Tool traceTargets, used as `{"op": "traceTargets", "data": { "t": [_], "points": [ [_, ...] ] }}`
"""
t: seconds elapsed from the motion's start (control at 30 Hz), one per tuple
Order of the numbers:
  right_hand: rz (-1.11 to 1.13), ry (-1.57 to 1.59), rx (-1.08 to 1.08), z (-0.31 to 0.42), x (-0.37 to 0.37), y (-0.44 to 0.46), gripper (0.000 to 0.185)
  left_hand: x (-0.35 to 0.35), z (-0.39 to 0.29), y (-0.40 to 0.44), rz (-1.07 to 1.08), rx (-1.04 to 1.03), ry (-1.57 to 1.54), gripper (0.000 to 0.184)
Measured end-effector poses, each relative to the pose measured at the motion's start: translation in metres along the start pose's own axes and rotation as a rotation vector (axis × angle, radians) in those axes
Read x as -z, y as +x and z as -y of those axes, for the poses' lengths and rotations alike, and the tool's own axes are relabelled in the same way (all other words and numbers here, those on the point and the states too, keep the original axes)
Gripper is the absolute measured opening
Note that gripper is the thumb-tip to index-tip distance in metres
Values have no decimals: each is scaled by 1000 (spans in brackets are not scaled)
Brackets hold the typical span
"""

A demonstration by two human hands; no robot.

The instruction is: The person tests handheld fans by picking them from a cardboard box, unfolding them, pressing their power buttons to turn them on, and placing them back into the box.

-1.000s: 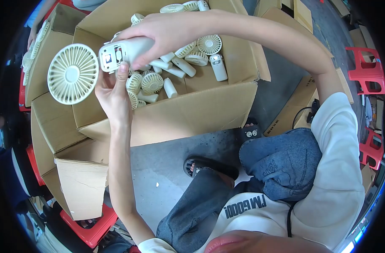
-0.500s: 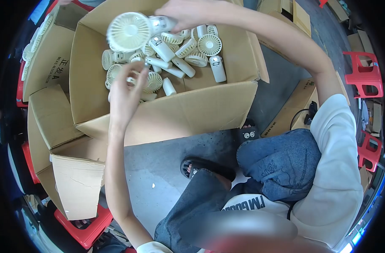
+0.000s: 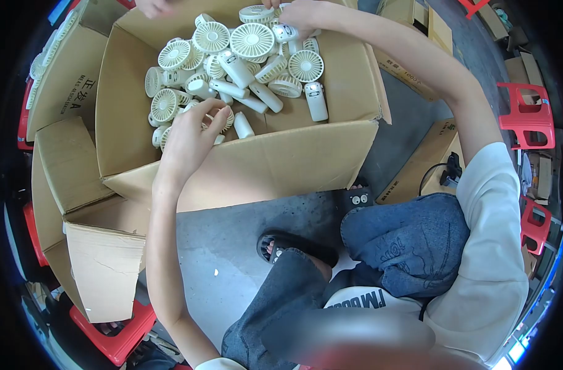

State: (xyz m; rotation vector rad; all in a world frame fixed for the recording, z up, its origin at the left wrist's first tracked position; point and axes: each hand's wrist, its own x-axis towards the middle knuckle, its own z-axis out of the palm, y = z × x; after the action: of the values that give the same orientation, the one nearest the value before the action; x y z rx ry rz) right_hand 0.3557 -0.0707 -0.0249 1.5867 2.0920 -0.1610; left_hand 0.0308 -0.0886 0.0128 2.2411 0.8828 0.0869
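A large cardboard box [image 3: 244,163] in front of me holds a pile of white handheld fans [image 3: 235,69]. My right hand [image 3: 300,18] reaches to the far side of the box and is closed round the handle of a handheld fan [image 3: 252,41], whose round grille faces up on top of the pile. My left hand [image 3: 192,132] hangs over the near wall with its fingers loosely bent and a gap at the thumb. It is beside the fans at the near left, and I see nothing held in it.
Another person's hand [image 3: 155,7] is at the far left rim; fingertips [image 3: 270,3] also show at the top. An open carton [image 3: 106,265] stands left, above a red stool [image 3: 118,333]. More cartons [image 3: 420,157] and a red stool [image 3: 528,115] are to the right.
My right hand has moved right with its fan, which now lies lower on the pile. My left fingers have bent and dropped slightly. The other person's hand has come further into view.
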Motion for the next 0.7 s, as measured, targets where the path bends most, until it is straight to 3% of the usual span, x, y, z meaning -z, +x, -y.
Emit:
{"op": "traceTargets", "data": {
  "t": [0.7],
  "points": [
    [275, 639, -491, 36, -27, 32, 20, 2, -1, 3, 185, 114, -39, 36]
  ]
}}
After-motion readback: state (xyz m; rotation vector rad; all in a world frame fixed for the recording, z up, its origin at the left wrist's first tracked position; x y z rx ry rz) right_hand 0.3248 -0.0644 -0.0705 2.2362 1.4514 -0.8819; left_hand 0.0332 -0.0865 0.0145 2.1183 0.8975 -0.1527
